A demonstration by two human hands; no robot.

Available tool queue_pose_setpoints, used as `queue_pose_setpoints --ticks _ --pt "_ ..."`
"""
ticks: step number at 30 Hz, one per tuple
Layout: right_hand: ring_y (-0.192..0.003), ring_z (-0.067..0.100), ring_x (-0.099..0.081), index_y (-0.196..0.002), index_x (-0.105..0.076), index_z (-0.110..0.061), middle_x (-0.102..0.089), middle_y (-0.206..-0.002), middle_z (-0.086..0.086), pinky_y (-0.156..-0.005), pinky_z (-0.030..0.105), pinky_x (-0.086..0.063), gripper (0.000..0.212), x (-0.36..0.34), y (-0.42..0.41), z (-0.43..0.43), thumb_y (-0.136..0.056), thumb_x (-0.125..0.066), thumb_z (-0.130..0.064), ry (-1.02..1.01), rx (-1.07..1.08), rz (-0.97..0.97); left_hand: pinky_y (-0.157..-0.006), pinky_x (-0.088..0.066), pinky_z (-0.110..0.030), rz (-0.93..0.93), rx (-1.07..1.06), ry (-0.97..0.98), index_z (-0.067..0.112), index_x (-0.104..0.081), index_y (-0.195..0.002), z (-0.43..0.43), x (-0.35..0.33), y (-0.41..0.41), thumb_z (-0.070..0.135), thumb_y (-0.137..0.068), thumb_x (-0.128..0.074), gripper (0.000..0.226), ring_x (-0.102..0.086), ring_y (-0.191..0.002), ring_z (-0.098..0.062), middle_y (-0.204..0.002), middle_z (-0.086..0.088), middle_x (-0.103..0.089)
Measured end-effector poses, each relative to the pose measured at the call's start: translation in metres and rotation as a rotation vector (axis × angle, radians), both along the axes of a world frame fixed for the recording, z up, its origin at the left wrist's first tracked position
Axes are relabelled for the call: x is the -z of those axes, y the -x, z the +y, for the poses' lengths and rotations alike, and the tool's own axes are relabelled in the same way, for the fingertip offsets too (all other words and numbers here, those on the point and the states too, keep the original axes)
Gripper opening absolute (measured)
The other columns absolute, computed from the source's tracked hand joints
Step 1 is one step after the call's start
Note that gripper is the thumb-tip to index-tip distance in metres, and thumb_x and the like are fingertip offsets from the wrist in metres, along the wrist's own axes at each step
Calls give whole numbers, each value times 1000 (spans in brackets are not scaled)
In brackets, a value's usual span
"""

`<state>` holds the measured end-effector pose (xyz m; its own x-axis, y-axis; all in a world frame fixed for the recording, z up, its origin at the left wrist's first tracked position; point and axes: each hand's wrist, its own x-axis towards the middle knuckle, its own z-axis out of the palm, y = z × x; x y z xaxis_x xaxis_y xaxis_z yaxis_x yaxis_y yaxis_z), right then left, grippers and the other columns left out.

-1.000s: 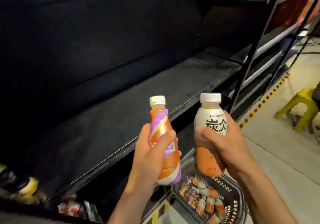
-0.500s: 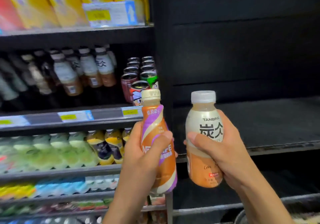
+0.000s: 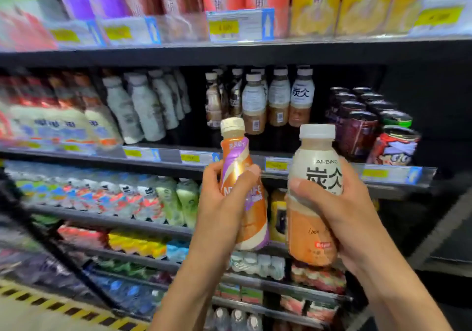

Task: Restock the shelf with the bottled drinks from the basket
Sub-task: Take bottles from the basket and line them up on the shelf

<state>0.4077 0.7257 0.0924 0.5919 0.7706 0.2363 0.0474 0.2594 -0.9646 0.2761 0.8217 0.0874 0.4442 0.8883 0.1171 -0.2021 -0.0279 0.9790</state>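
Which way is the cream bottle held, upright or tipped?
Upright, leaning slightly. The cream bottle has its white cap on top, and the right hand grips its middle.

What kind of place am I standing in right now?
Most likely a shop's drinks aisle, such as a convenience store: tiered shelves packed with bottled drinks, price tags clipped along the shelf edges, and rows of cans on the right.

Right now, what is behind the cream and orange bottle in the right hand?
Behind the cream and orange bottle runs the shelf rail with a yellow price tag; dark cans stand beyond. The bottle and right hand cover whatever is directly behind.
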Motion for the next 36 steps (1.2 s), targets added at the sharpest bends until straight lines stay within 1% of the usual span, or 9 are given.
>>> queue_pose_setpoints --ticks 7,11,15,18,20,22,25,31,36 --pt "-75 20 -69 -106 -64 -24 -71 -86 3 -62 37 -57 31 -23 -8 65 -78 -79 -22 59 63 46 -73 -51 -41 13 28 43 26 -55 -93 82 -9 -11 47 -68 -57 33 -63 -71 -15 -77 5 -64" --pt "-80 29 -67 -97 -68 -18 -68 -86 12 -68 43 -56 18 -37 -29 102 -81 -76 -20 85 -3 142 -71 -49 -35 30 18 -49 22 -47 -94 113 -23 -31 43 -73 -51 30 -58 -68 -7 -81 7 -57" --pt "-65 22 -69 -98 -66 -9 -69 -70 6 -60 37 -58 27 -44 -56 136 -79 -78 -23 103 35 198 -64 -45 -30 106 -20 -97 16 -44 -101 151 -34 -60 34 -89 -56 25 -57 -76 -9 -87 5 -55" --pt "-54 14 -67 -88 -69 -11 -70 -60 -1 -54 28 -54 20 -41 -75 162 -76 -81 -21 124 117 215 -65 -46 -29 200 -57 -101 19 -49 -90 179 -34 -77 25 -91 -60 13 -58 -78 -14 -83 3 -57" --pt "-63 18 -69 -99 -71 -10 -75 -75 3 -58 31 -56 31 -37 -86 179 -72 -85 -17 107 140 226 -79 -53 -33 222 -94 -146 21 -54 -93 200 -31 -90 27 -84 -71 20 -65 -87 -17 -88 2 -65" --pt "-76 22 -72 -117 -66 -10 -76 -95 8 -62 35 -58 65 -32 -101 193 -57 -91 -21 94 173 163 -93 -53 -41 262 -145 -204 16 -51 -109 221 -26 -103 35 -70 -80 52 -67 -101 -23 -106 -4 -69" --pt "-90 23 -73 -119 -64 -11 -76 -102 7 -76 39 -59 90 -22 -123 206 -35 -90 -28 142 214 15 -100 -47 -39 428 -153 -276 10 -45 -123 237 -23 -115 32 -74 -82 65 -62 -114 -27 -124 -9 -65" --pt "-88 16 -72 -111 -63 -13 -75 -96 2 -76 32 -55 58 -13 -153 226 -61 -87 1 177 229 -84 -100 -45 -34 500 -160 -378 10 -44 -124 251 -17 -124 31 -80 -79 60 -60 -117 -25 -126 -4 -65" --pt "-89 6 -69 -116 -63 -21 -73 -99 -9 -73 24 -53 54 -11 -158 232 -69 -89 -19 274 233 -222 -91 -45 -37 692 -265 -610 13 -52 -124 260 -15 -129 42 -80 -76 57 -59 -114 -34 -128 -12 -58"
